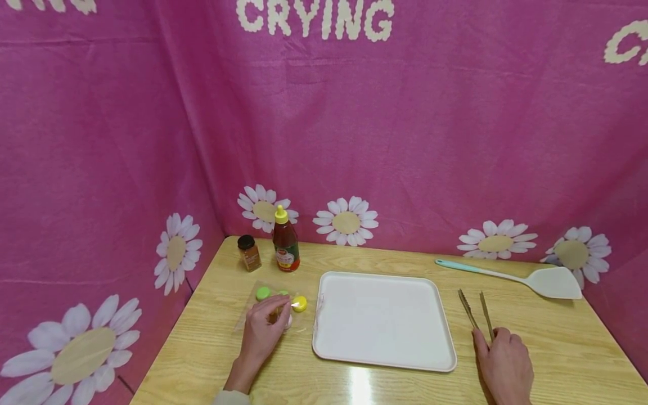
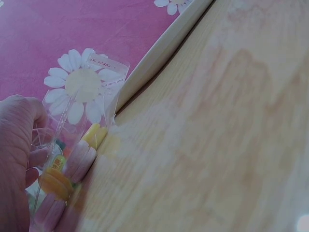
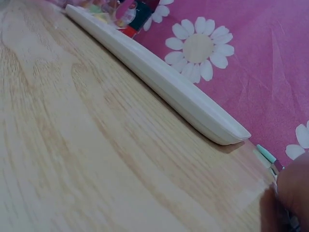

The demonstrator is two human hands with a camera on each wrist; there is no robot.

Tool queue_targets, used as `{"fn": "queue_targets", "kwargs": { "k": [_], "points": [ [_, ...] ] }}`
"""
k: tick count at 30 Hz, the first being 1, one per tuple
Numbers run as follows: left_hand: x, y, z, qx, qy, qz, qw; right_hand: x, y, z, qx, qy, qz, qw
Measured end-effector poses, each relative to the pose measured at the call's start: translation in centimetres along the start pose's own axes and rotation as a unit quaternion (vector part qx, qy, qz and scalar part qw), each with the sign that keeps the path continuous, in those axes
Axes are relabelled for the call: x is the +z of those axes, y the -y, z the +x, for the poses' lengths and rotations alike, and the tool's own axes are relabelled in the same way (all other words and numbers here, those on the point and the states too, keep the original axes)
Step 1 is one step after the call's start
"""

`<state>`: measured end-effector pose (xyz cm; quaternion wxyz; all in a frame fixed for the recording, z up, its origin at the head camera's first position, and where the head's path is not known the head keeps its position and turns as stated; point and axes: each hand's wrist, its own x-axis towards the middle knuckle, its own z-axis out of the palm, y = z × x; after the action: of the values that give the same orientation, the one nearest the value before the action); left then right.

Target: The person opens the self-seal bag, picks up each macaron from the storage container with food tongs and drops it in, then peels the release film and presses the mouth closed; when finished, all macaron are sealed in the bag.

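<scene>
A person's left hand (image 1: 265, 326) pinches a clear plastic package (image 2: 99, 104) of colored, macaron-like discs (image 1: 300, 304) just left of the white tray (image 1: 385, 323); the right hand (image 1: 506, 363) grips spread metal tongs (image 1: 487, 316) at the tray's right. On the desk (image 1: 283, 377), a sauce bottle (image 1: 286, 247) and black-capped jar (image 1: 250, 256) stand behind the tray's left; a spatula (image 1: 554, 283) lies behind its right.

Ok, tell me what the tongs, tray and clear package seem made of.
Tongs: probably metal, dull brassy grey, with slim arms.
Serving tray: likely plastic, smooth white, with a moulded-looking rim.
Clear package: apparently thin, glossy plastic, catching light, with macarons showing through.
</scene>
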<state>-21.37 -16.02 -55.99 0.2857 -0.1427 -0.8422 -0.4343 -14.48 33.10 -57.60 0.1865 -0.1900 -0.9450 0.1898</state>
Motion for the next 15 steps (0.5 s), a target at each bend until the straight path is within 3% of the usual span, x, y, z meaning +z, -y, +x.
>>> {"fn": "queue_targets", "kwargs": {
  "k": [7,15],
  "points": [
    [0.1,0.0,0.0,-0.003,-0.002,0.000,1.0000,-0.1,0.3,0.2,0.015,0.007,-0.007,0.9998],
    [0.1,0.1,0.0,-0.002,-0.004,0.002,1.0000,-0.2,1.8,-0.3,-0.025,-0.065,0.032,0.9971]
  ]
}}
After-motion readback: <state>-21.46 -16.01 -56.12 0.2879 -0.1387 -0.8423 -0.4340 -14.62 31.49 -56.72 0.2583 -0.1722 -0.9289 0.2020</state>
